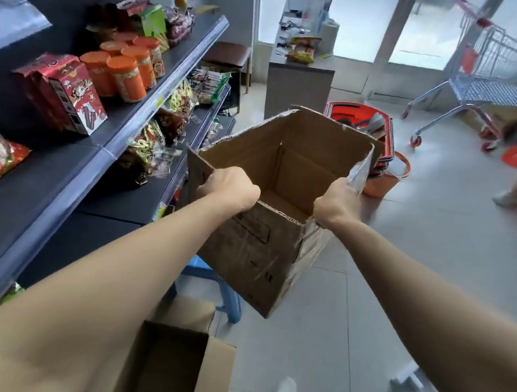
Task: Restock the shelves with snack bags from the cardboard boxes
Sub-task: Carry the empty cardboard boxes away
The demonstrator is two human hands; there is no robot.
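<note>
The open cardboard box (270, 197) hangs in the air between both hands, tilted, its inside showing no bags. The left hand (229, 188) is clenched over the near rim; the right hand (337, 201) is clamped on the right wall at its taped edge. Below the left forearm stands a second open box (175, 372), with a blue stool (219, 288) under the held box. Left of the left hand, shelves (145, 130) carry snack bags (150, 144) and orange jars (127, 73). Beyond the right hand sit red baskets (388, 155).
</note>
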